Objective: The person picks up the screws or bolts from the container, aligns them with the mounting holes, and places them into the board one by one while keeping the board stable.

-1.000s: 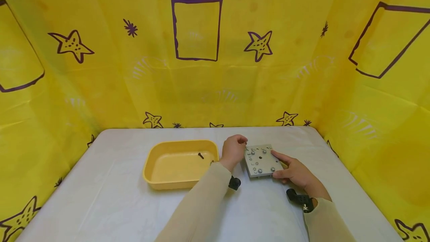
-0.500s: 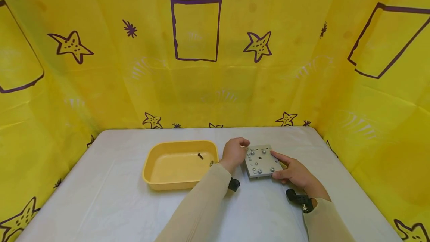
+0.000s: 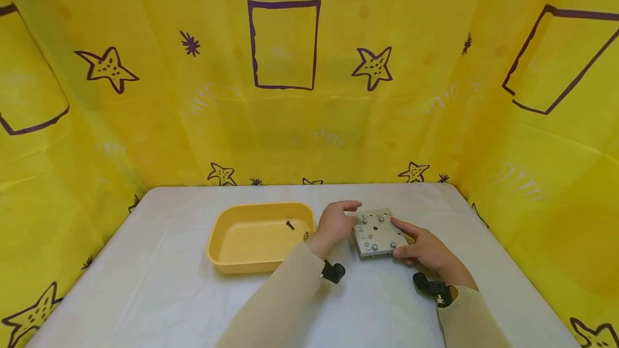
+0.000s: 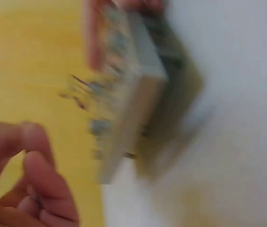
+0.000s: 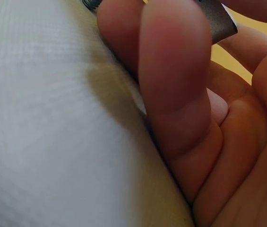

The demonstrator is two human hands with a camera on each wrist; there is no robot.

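A square silvery metal plate (image 3: 384, 236) with several bolts and holes on its top face rests close over the white table, raised on bolt ends underneath. My right hand (image 3: 424, 248) grips its right edge, thumb at the near corner and forefinger farther along. Up close in the right wrist view, the right-hand fingers (image 5: 176, 80) curl near the cloth. My left hand (image 3: 335, 225) is at the plate's far left corner. In the left wrist view, its loosely bent fingers (image 4: 46, 182) stand apart from the blurred plate, with nothing plainly visible between the tips.
Left of the plate sits a yellow plastic tray (image 3: 261, 206). Inside it lie a dark screw (image 3: 290, 225) and a small brass-coloured piece (image 3: 306, 235) near the right wall. Yellow star-patterned sheeting (image 3: 285, 133) encloses the table's back and sides.
The left hand's fingers were together at the plate's far left corner; they have now loosened and spread, and the wrist has shifted slightly left. The right hand and plate stay put.
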